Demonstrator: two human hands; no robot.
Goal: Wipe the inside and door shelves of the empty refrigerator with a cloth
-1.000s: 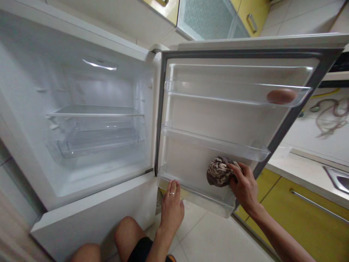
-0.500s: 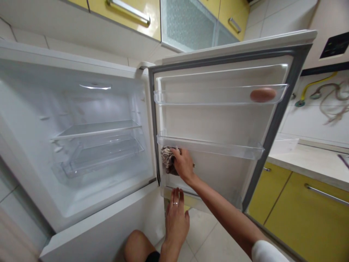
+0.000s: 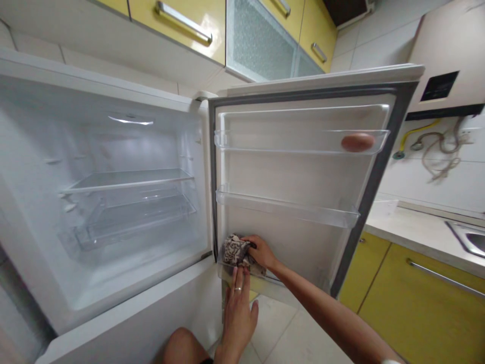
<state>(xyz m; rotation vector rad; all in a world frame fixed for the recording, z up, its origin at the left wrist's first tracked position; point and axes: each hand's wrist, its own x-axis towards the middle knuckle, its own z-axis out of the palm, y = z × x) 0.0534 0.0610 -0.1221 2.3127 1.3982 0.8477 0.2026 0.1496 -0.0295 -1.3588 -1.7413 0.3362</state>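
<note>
Down and leftward is how the right hand [image 3: 261, 252] has travelled: half a second ago it pressed the brown-and-cream patterned cloth [image 3: 235, 251] against the inner door panel just under the middle clear plastic door shelf [image 3: 288, 208], and now I see it at the hinge-side end of the bottom door shelf [image 3: 265, 280]. A second ago the same cloth sat at the far end of that bottom shelf. The view has also tilted up a little, showing more of the yellow wall cupboards [image 3: 182, 25].

Right-hand fingers are clenched around the bunched cloth, pushing it into the corner where the shelf meets the white fridge door [image 3: 303, 172]; I judge the wadded grip gives a firm pad for rubbing. My left hand [image 3: 238, 308], wearing a ring, lies flat with fingers released and spread against the front lip of the bottom shelf, just below the cloth, likely to steady the door against the rubbing; it has shifted only slightly upward.

One brown egg [image 3: 357, 142] stays in the top door shelf [image 3: 295, 142], unmoved. Inside the open fridge compartment [image 3: 113, 202] the glass shelf and clear drawer look unchanged.
</note>
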